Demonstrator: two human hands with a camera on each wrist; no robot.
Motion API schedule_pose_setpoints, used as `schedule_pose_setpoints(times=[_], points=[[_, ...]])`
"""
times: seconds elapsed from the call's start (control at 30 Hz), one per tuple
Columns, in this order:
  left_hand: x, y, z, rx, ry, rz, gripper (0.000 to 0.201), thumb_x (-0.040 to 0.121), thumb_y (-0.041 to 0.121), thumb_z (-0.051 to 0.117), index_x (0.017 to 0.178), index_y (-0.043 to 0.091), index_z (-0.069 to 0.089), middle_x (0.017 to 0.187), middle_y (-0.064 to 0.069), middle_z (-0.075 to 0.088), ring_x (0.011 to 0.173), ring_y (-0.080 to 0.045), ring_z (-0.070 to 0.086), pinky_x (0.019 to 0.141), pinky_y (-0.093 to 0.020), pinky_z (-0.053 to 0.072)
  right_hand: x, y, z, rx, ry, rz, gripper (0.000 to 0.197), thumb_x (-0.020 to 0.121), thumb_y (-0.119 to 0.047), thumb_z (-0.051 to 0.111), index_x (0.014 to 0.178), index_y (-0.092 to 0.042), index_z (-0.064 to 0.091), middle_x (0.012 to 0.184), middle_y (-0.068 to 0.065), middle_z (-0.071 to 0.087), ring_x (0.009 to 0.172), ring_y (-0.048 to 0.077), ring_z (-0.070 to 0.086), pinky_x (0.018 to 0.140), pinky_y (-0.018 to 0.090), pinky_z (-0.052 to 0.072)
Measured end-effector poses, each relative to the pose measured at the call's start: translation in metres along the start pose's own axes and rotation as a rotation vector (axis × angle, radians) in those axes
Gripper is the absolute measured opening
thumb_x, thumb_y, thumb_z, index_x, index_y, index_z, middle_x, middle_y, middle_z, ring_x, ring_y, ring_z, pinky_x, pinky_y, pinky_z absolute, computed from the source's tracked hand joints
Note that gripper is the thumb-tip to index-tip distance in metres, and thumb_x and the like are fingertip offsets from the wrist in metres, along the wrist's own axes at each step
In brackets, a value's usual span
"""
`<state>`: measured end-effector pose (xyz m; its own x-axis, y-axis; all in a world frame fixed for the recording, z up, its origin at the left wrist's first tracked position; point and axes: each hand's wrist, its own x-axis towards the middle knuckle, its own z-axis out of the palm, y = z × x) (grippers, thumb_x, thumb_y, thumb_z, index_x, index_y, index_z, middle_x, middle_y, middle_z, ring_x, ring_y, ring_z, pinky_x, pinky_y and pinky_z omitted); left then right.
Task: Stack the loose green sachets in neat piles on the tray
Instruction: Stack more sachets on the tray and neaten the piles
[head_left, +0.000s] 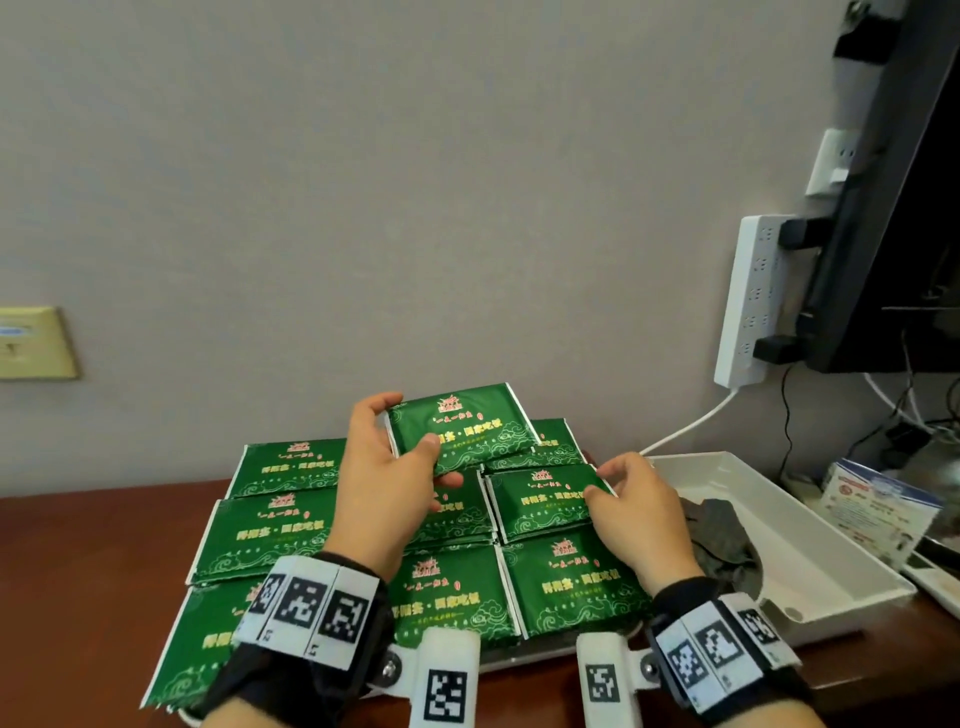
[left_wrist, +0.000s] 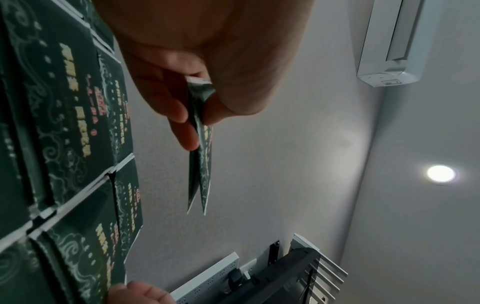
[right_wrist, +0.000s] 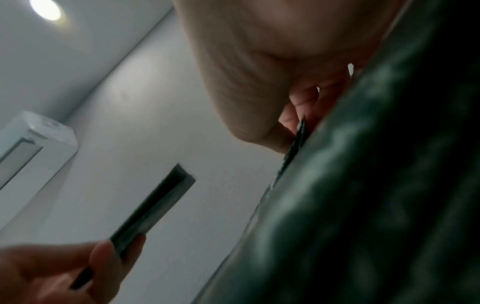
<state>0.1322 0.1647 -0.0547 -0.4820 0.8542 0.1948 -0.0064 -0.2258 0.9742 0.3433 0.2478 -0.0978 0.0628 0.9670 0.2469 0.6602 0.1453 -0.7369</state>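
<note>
Many green sachets (head_left: 270, 530) are lying in rows and low piles over the tray (head_left: 524, 656), whose pale front rim is showing just under the nearest packs; some at the left are hanging past it over the brown wooden desk (head_left: 78, 561). To the right, a white tray (head_left: 810, 551) with something dark inside is sitting just beside the piles, and a white power strip (head_left: 748, 301) is hanging on the wall behind it.

I am holding my left hand (head_left: 374, 467) above the middle piles, thumb on top and fingers curled beneath, pinching a lifted pair of sachets (head_left: 460, 426) clear of the rest; in the left wrist view two thin packs (left_wrist: 200, 164) are showing edge-on between thumb and fingers.

I am resting my right hand (head_left: 639, 514) on the right column, its thumb and fingertips nipping the far right corner of the top sachet (head_left: 545, 499), which is lying on its pile.
</note>
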Motion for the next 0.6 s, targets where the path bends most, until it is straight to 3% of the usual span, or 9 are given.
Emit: schedule_pose_setpoints(times=[0.07,0.13,0.23,0.33,0.43,0.6], points=[[0.000,0.001,-0.001,-0.005,-0.003,0.006,0.041,0.099,0.007,0.055,0.124,0.036,0.042,0.149,-0.018,0.041,0.063,-0.015,0.073,0.045,-0.021,0.049,-0.001,-0.001,0.001,-0.080,0.006,-0.036,0.013,0.091,-0.025,0.064,0.101,-0.025,0.056,0.098,-0.004,0.058,0.091,0.020,0.056,0.077,0.036,0.048],[0.000,0.002,-0.001,-0.006,-0.007,0.006,0.041,0.099,0.007,0.055,0.125,0.036,0.042,0.149,-0.018,0.042,0.063,-0.015,0.073,0.045,-0.021,0.049,-0.002,-0.002,0.002,-0.144,0.018,-0.058,0.015,0.089,-0.031,0.064,0.101,-0.027,0.056,0.107,0.000,0.053,0.106,0.026,0.053,0.087,0.039,0.047],[-0.001,0.002,-0.001,-0.006,-0.011,0.005,0.041,0.099,0.007,0.055,0.124,0.036,0.042,0.148,-0.018,0.043,0.064,-0.015,0.073,0.045,-0.020,0.049,-0.003,-0.005,0.000,-0.218,-0.049,-0.057,0.033,0.087,-0.053,0.066,0.108,-0.030,0.055,0.116,0.000,0.046,0.116,0.027,0.044,0.096,0.041,0.044],[-0.001,0.002,-0.001,-0.004,-0.017,0.010,0.041,0.099,0.008,0.055,0.124,0.036,0.042,0.145,-0.017,0.046,0.064,-0.016,0.073,0.045,-0.020,0.048,-0.004,-0.011,-0.004,-0.244,-0.154,-0.068,0.053,0.075,-0.068,0.070,0.112,-0.035,0.052,0.121,-0.004,0.042,0.120,0.023,0.037,0.099,0.043,0.044],[-0.001,0.002,-0.001,0.002,-0.021,0.009,0.041,0.099,0.007,0.055,0.124,0.036,0.041,0.144,-0.018,0.046,0.064,-0.016,0.074,0.045,-0.019,0.048,-0.006,-0.016,-0.005,-0.270,-0.233,-0.090,0.062,0.066,-0.069,0.077,0.113,-0.038,0.051,0.121,-0.006,0.040,0.120,0.021,0.035,0.101,0.045,0.043],[-0.001,0.000,0.000,0.031,-0.026,0.013,0.042,0.099,0.007,0.055,0.124,0.037,0.040,0.143,-0.018,0.048,0.066,-0.017,0.074,0.045,-0.019,0.048,-0.009,-0.016,-0.002,-0.304,-0.258,-0.106,0.061,0.065,-0.068,0.079,0.112,-0.040,0.052,0.121,-0.008,0.040,0.122,0.021,0.038,0.102,0.046,0.042]])
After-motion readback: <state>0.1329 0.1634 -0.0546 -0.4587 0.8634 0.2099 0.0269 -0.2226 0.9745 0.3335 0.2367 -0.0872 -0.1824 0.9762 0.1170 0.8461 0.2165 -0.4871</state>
